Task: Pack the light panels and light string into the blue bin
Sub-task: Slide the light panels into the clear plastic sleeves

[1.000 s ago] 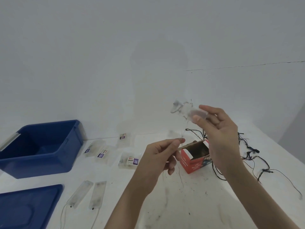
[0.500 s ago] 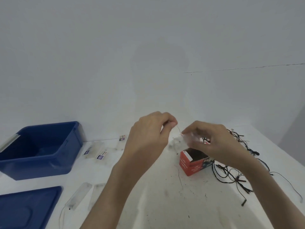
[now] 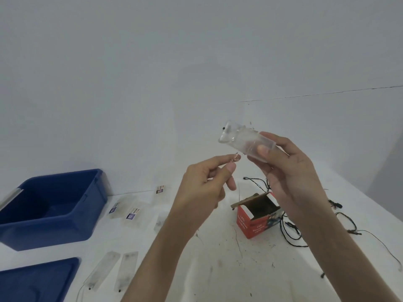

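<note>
Both hands are raised above the table (image 3: 239, 269). The right hand (image 3: 290, 171) grips a clear light panel (image 3: 244, 140), with the fingers curled behind its lower end and the thumb pressed on its near face. The panel's free end tilts up and away to the left of the fingers. The left hand (image 3: 205, 188), just beside it, pinches a small copper wire coil (image 3: 235, 158) between thumb and forefinger, close under the panel's lower edge. The other fingers are loosely curled.

The step appears to be gathering the panel's thin lead before packing. Whether the coil is joined to the panel cannot be told. To do this well:

- Hold the coil close to the panel so that no slack hangs loose to snag.
- Wind or tuck the coil flat against the case.
- Grip lightly, since thin wire probably kinks easily.

The blue bin (image 3: 54, 227) stands open well to the left of the left hand, and its lid (image 3: 37, 280) lies below it. Between the bin and the left forearm lie two bare panels (image 3: 102, 269) and some bagged panels (image 3: 130, 214). Under the right wrist stands an open red box (image 3: 255, 225), with the black light string (image 3: 335, 205) sprawled beyond it. None of these is packed yet.
</note>
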Action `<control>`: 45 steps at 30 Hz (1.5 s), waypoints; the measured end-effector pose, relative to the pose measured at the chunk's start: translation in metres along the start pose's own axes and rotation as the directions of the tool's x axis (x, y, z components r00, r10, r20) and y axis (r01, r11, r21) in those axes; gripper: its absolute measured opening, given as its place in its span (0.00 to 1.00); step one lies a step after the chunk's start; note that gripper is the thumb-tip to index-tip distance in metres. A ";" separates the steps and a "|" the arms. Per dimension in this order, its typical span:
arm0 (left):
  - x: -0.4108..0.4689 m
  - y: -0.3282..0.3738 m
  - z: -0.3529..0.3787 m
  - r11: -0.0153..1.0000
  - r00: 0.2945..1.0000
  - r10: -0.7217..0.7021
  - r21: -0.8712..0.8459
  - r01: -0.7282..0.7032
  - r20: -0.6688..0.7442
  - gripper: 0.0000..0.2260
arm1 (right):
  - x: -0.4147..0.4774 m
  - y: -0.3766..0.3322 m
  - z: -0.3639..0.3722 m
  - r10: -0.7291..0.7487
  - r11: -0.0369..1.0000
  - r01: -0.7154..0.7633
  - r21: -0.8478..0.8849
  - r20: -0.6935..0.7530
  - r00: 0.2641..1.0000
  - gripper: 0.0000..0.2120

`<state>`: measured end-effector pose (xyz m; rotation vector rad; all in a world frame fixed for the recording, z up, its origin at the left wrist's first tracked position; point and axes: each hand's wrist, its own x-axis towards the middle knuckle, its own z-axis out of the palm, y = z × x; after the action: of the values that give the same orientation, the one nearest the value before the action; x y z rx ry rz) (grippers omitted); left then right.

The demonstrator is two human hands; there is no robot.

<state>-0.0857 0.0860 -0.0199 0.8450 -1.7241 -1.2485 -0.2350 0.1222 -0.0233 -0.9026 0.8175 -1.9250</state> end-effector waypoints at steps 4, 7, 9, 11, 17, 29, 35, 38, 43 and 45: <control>-0.007 -0.005 0.001 0.967 0.990 -0.130 -0.214 0.140 0.057 0.10 | -0.004 0.006 0.010 -0.187 0.959 0.170 -0.225 -0.052 0.981 0.14; -0.013 -0.011 0.001 0.963 0.980 -0.183 -0.187 0.194 0.074 0.09 | -0.003 0.008 0.010 -0.366 0.853 0.326 -0.408 -0.023 0.930 0.14; -0.016 -0.014 0.000 0.974 0.983 -0.174 -0.137 0.181 0.063 0.09 | -0.002 0.013 0.007 -0.444 0.735 0.403 -0.545 0.062 0.894 0.14; -0.018 -0.016 -0.001 0.991 0.991 -0.132 -0.023 0.132 0.017 0.09 | -0.001 0.019 0.001 -0.490 0.576 0.450 -0.682 0.152 0.858 0.12; -0.016 -0.020 -0.019 0.521 0.862 0.506 0.793 -0.316 0.011 0.10 | 0.003 0.026 -0.012 -0.384 0.251 0.510 -0.823 0.399 0.833 0.11; 0.006 -0.022 -0.044 0.994 0.996 -0.025 0.107 0.016 0.083 0.05 | -0.001 0.019 -0.019 0.341 0.893 -0.141 -0.427 0.439 0.831 0.12; -0.006 -0.043 -0.022 0.892 0.969 -0.208 -0.380 0.244 0.135 0.12 | -0.006 0.037 -0.004 0.329 0.941 -0.339 0.006 0.234 0.915 0.13; -0.012 -0.045 -0.015 0.875 0.969 -0.214 -0.417 0.246 0.124 0.07 | -0.008 0.041 0.003 0.285 0.955 -0.293 0.053 0.117 0.951 0.14; -0.021 -0.043 -0.005 0.892 0.954 -0.287 -0.340 0.299 0.086 0.09 | -0.007 0.041 0.005 0.210 0.978 -0.210 -0.003 -0.043 0.977 0.17; -0.024 -0.041 -0.004 0.913 0.953 -0.290 -0.275 0.302 0.083 0.08 | -0.009 0.042 0.006 0.163 0.982 -0.169 -0.080 -0.076 0.984 0.14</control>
<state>-0.0700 0.0938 -0.0641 0.9342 -1.4323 -1.6821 -0.2095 0.1106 -0.0567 -0.7960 0.9924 -1.7947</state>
